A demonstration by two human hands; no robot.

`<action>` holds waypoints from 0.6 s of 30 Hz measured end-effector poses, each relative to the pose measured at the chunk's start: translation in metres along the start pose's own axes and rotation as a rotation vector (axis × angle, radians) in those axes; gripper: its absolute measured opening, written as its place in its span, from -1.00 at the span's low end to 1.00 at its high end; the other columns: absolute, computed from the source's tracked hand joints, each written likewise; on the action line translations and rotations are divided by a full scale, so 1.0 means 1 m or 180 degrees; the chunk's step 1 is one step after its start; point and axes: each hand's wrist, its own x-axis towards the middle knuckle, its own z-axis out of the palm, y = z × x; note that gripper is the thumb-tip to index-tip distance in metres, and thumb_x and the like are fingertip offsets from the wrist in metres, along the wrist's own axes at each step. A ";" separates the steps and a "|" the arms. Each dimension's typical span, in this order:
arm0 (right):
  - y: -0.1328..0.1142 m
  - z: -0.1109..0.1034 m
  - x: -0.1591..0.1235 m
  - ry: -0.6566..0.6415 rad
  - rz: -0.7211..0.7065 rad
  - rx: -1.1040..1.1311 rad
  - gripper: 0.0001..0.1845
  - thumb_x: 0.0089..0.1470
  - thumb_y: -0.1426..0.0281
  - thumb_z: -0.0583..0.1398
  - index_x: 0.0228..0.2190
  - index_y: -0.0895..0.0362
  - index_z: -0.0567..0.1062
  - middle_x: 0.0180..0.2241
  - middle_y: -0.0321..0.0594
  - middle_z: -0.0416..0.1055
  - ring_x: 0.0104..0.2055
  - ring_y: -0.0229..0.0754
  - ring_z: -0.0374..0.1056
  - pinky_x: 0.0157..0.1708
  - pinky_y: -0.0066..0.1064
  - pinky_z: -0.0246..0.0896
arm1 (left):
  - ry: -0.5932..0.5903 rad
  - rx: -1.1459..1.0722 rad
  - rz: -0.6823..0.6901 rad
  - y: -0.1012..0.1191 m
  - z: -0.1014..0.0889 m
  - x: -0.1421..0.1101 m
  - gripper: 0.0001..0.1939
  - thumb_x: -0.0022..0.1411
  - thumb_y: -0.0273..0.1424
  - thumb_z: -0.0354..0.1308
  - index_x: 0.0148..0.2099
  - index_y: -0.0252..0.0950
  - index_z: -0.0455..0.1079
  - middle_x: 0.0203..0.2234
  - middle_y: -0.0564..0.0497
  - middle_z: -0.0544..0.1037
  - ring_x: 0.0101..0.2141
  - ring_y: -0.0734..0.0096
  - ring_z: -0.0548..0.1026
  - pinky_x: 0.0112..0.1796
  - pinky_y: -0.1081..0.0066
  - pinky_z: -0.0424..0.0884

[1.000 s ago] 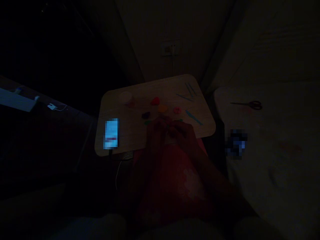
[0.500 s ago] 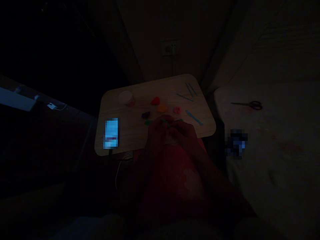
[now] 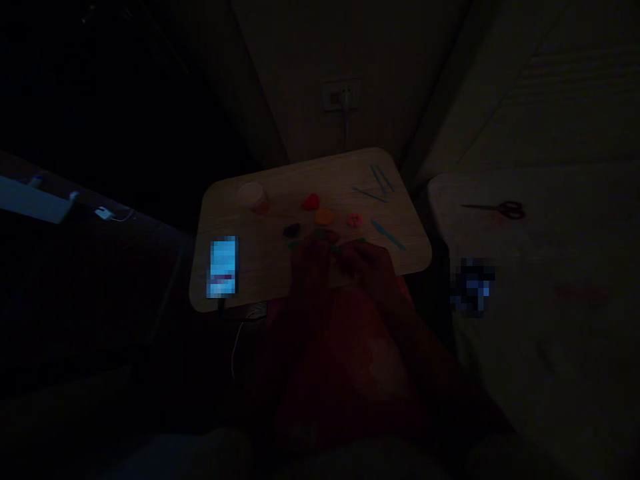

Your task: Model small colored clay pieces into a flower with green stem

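Note:
In the dim head view, both hands work close together over the near edge of a small wooden table. My left hand has its fingers curled round a piece of green modelling clay. Opposite it, my right hand pinches at the same green clay, fingers bent. Darkness and the fingers hide most of the piece. Just beyond the hands lie an orange clay lump, a red clay lump, a pink clay ring and a dark purple lump. More green clay shows left of my left hand.
A blue plastic knife and several thin blue sticks lie on the table's right. A tub stands at the back left; a lit phone is in front of it. Scissors rest on a pale surface at right.
My hands have drawn slightly apart, the left shifting a little leftward. The green clay between them has moved with the fingers. Everything on the table stays in place.

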 end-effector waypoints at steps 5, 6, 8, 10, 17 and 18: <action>0.001 0.000 0.000 0.0078 -0.0005 0.0206 -0.65 0.13 0.06 0.33 -0.41 0.09 0.58 -0.57 -0.34 0.43 -0.58 -0.32 0.28 -0.59 -0.47 0.19 | -0.0322 0.0095 -0.0090 0.000 -0.001 -0.001 -0.48 0.02 0.05 0.52 -0.21 -0.29 0.62 -0.35 -0.01 0.62 -0.53 0.50 0.47 -0.53 0.45 0.42; 0.001 0.000 0.000 0.0093 -0.0003 0.0219 -0.67 0.13 0.07 0.33 -0.40 0.09 0.58 -0.57 -0.34 0.43 -0.58 -0.32 0.28 -0.60 -0.47 0.19 | -0.0361 0.0123 -0.0094 0.000 0.000 -0.001 -0.50 0.01 0.03 0.53 -0.23 -0.30 0.62 -0.35 -0.01 0.61 -0.54 0.50 0.47 -0.54 0.44 0.42; 0.002 0.000 -0.001 0.0111 0.0049 0.0196 -0.69 0.14 0.09 0.32 -0.37 0.10 0.59 -0.56 -0.34 0.44 -0.58 -0.32 0.29 -0.60 -0.47 0.19 | -0.0332 0.0155 -0.0093 0.001 0.002 -0.002 -0.56 0.00 -0.04 0.55 -0.30 -0.31 0.61 -0.36 0.00 0.60 -0.55 0.51 0.47 -0.56 0.45 0.42; 0.002 0.001 -0.001 0.0126 0.0057 0.0163 -0.69 0.14 0.10 0.32 -0.33 0.10 0.61 -0.55 -0.33 0.45 -0.57 -0.32 0.29 -0.60 -0.48 0.19 | -0.0289 0.0147 -0.0095 0.000 0.002 -0.002 -0.60 0.00 -0.10 0.56 -0.34 -0.31 0.60 -0.38 0.01 0.59 -0.55 0.51 0.46 -0.58 0.46 0.41; 0.000 0.002 -0.001 0.0117 -0.0070 0.0129 -0.69 0.12 0.10 0.34 -0.36 0.10 0.61 -0.52 -0.31 0.47 -0.56 -0.33 0.29 -0.59 -0.48 0.20 | -0.0167 0.0026 -0.0161 0.001 0.004 -0.005 -0.61 -0.02 -0.12 0.57 -0.34 -0.30 0.58 -0.40 0.03 0.60 -0.53 0.52 0.47 -0.54 0.49 0.43; 0.001 0.002 -0.001 0.0131 -0.0080 0.0141 -0.68 0.12 0.09 0.34 -0.32 0.10 0.62 -0.51 -0.31 0.48 -0.56 -0.32 0.29 -0.59 -0.48 0.20 | -0.0162 0.0001 -0.0169 0.001 0.005 -0.005 -0.61 0.00 -0.11 0.57 -0.33 -0.30 0.58 -0.42 0.03 0.60 -0.54 0.53 0.46 -0.54 0.49 0.43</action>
